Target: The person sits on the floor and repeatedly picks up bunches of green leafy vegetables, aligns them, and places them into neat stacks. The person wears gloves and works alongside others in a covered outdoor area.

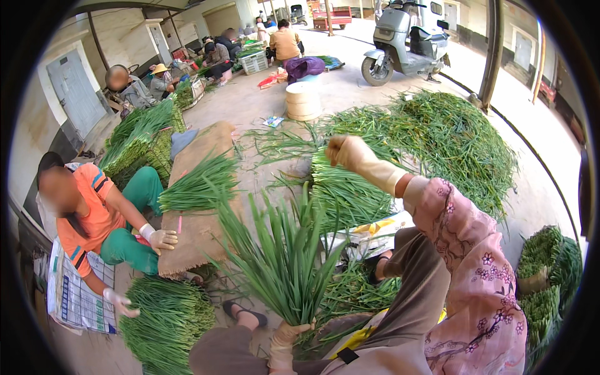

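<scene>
Low at the front, my left hand [289,337], in a pale glove, is closed round the base of a bunch of garlic chives [284,262]. Its long green leaves fan upward and away from me. My right hand [353,155], also gloved, is raised at arm's length over a heap of chives [350,194]. Its fingers are curled in, and whatever they may hold is hidden. A wide pile of loose leaves [450,144] spreads beyond it. Cut leaves [362,290] lie on the ground beside my legs.
A person in orange [94,212] sits at left by a cloth-covered board [200,150] bearing chives [203,181]. Stacked chives [165,325] stand near that person's hand. Farther off are a round tub [303,102], a scooter [406,47] and several people. Bundles [540,256] stand at right.
</scene>
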{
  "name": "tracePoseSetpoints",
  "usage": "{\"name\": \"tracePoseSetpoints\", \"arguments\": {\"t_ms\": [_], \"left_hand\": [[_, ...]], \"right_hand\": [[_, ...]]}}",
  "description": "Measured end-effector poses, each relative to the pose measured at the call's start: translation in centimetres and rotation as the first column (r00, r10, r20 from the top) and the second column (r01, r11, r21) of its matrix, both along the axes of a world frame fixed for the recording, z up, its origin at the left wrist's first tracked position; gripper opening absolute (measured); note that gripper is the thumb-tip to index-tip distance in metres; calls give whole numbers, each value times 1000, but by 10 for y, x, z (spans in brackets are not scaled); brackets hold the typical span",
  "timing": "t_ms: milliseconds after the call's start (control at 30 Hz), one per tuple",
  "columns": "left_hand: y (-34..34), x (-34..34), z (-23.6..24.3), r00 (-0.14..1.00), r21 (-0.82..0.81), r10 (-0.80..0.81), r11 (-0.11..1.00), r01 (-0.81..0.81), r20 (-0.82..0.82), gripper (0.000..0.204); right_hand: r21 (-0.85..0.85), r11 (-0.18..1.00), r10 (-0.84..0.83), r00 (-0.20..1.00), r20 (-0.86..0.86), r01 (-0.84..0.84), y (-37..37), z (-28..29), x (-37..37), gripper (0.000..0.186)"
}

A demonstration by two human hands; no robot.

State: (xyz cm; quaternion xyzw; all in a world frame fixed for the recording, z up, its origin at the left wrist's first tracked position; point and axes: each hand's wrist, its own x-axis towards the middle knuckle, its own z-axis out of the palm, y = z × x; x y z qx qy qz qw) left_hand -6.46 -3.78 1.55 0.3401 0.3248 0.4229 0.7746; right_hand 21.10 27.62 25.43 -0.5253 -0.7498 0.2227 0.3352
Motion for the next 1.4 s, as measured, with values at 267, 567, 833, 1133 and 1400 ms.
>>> {"name": "tracePoseSetpoints", "arguments": {"t_ms": [267,567,833,1133,1400], "left_hand": [[-3,-5,-11,999,4,-17,1000,17,36,34],[-2,-2,-10,998,-55,-49,997,47,-31,35],[-2,-2,-15,996,-74,-52,996,47,-69,39],[2,1,-7,997,-78,-27,997,21,-75,49],[-1,1,-8,977,25,15,1000,-10,-212,36]], "right_hand": [[-120,867,484,874,-34,-484,33,39,40,39],[-558,682,631,767,121,-473,-21,49,23,72],[-499,743,644,681,348,-446,-46,32,0,29],[-298,953,12,993,-116,-46,-19,1,6,23],[-443,649,621,767,-161,-619,-37,85,-9,35]]}}
